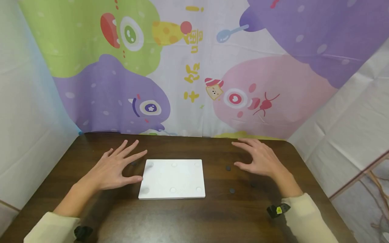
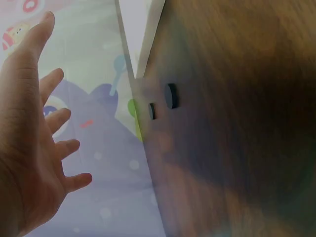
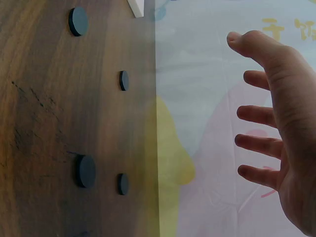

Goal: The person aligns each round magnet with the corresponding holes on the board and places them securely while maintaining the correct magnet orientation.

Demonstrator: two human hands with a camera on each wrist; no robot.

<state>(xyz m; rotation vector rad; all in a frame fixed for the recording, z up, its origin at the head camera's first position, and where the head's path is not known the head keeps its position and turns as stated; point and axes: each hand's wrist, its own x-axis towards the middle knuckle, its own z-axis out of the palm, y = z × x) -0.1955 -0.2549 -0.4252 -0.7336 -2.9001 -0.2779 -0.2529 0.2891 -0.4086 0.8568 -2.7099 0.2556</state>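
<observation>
A white rectangular board (image 1: 186, 177) with several shallow round recesses lies flat on the brown table. My left hand (image 1: 113, 168) hovers at its left side, fingers spread and holding nothing; in the head view the thumb tip overlaps the board's left edge. Two small black discs (image 2: 171, 96) appear below that hand in the left wrist view. To the right of the board, my right hand (image 1: 262, 158) is held over the table with its fingers extended and nothing in them. Several black discs (image 3: 86, 171) lie near it, partly hidden by the hand in the head view.
The dark wooden table (image 1: 182, 219) ends at a cartoon-printed curtain (image 1: 188, 118) behind the board. White sheets (image 1: 349, 135) hang at both sides. A dark band sits on each forearm near the cream sleeves (image 1: 307, 216).
</observation>
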